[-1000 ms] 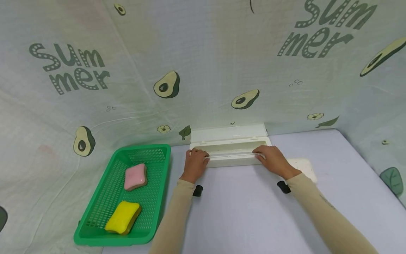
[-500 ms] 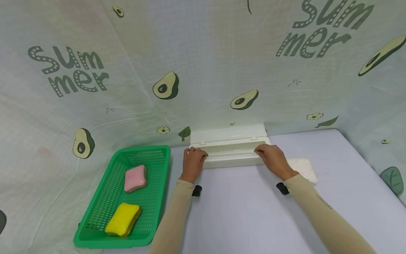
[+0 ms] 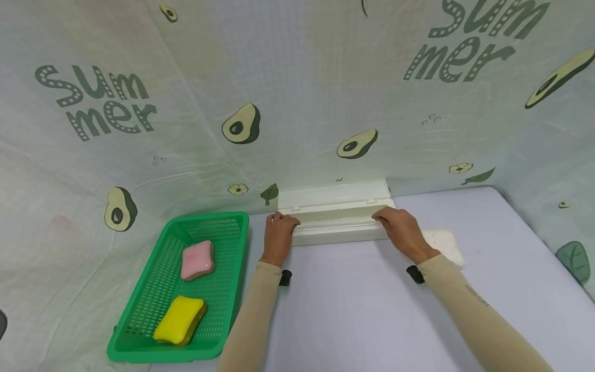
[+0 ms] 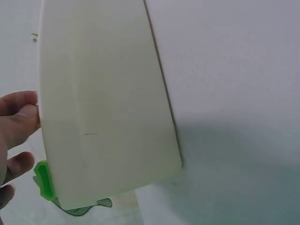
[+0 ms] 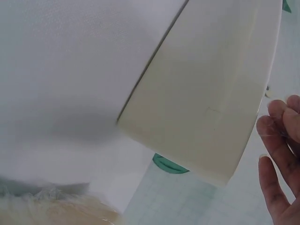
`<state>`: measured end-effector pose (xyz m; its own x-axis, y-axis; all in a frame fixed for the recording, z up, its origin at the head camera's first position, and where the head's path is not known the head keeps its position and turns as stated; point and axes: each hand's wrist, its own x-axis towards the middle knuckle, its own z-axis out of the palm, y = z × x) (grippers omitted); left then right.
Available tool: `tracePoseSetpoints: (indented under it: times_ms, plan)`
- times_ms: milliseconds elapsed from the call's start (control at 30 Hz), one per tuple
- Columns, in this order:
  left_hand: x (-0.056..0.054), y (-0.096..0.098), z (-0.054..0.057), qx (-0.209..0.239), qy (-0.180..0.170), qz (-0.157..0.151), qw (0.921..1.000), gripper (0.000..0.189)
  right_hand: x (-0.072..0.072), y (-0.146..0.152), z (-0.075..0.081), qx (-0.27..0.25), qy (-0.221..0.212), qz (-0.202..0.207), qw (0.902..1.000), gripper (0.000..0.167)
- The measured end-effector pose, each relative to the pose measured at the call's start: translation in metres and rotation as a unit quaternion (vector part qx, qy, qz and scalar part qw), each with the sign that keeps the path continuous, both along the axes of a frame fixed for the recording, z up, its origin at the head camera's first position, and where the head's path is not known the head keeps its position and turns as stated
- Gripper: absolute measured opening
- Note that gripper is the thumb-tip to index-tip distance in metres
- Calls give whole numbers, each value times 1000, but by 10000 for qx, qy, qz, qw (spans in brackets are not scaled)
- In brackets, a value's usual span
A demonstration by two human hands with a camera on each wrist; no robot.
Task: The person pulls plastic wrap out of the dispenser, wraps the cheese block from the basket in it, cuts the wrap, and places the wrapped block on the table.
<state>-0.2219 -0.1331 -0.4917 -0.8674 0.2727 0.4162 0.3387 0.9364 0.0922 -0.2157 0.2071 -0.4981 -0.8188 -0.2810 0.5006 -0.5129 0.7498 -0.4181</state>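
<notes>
The head view looks forward and down; both wrist views face the white box (image 3: 339,236) closely.

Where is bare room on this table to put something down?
The pale lavender table is bare between both beige sleeves, in front of the long white plastic box, and right of the off-white rounded object. Crowded: the box, by left hand and right hand; the table's left, by the green plastic basket.

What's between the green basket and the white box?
Head view: a strip of tabletop, with the left hand at the left end of the white box.
</notes>
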Motion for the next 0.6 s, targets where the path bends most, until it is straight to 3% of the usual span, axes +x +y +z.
tracePoseSetpoints:
  times_ms: [233, 400, 600]
  plan:
    - [2, -6, -6, -141, 696, -35, 9975, 8, 5, 2, 4, 16, 281, -1, 9996, 20]
    - [6, -7, -7, -91, 935, -82, 9955, 5, 9, 5, 7, 65, 302, -85, 9995, 21]
    - [10, -6, 0, 39, 1186, -80, 9929, 9, 12, 7, 14, 28, 602, -136, 9981, 24]
